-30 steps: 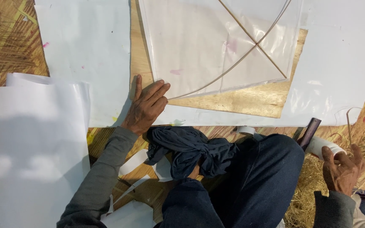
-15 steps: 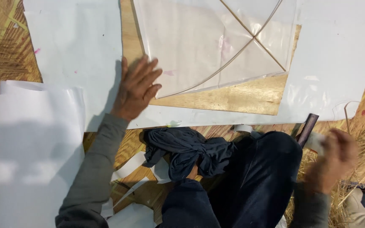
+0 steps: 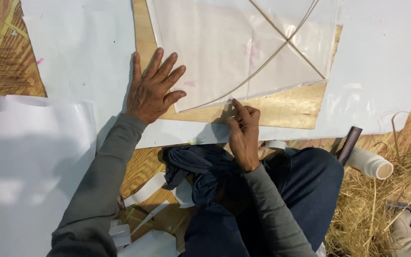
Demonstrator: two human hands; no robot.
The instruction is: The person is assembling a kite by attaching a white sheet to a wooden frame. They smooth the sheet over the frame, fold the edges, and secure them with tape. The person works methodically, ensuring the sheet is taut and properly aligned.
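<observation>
A translucent paper kite sheet (image 3: 224, 52) with thin crossed sticks (image 3: 286, 40) lies on a wooden board (image 3: 281, 112). My left hand (image 3: 153, 90) rests flat with fingers spread, pressing the sheet's lower left corner and the white paper beside it. My right hand (image 3: 242, 128) is at the sheet's lower edge, thumb and fingers pinched together on the edge where the curved stick runs. What sits between those fingertips is too small to make out.
Large white paper sheets (image 3: 77, 52) surround the board, with another stack (image 3: 29, 171) at left. A dark blue cloth (image 3: 200, 166) lies on my lap. A white roll (image 3: 372, 164), a dark strip (image 3: 348, 143), paper scraps (image 3: 143, 190) and straw (image 3: 386, 209) lie around.
My right hand has come from the far right by the white roll across to the kite sheet's lower edge. My left hand has shifted slightly up and spread flatter.
</observation>
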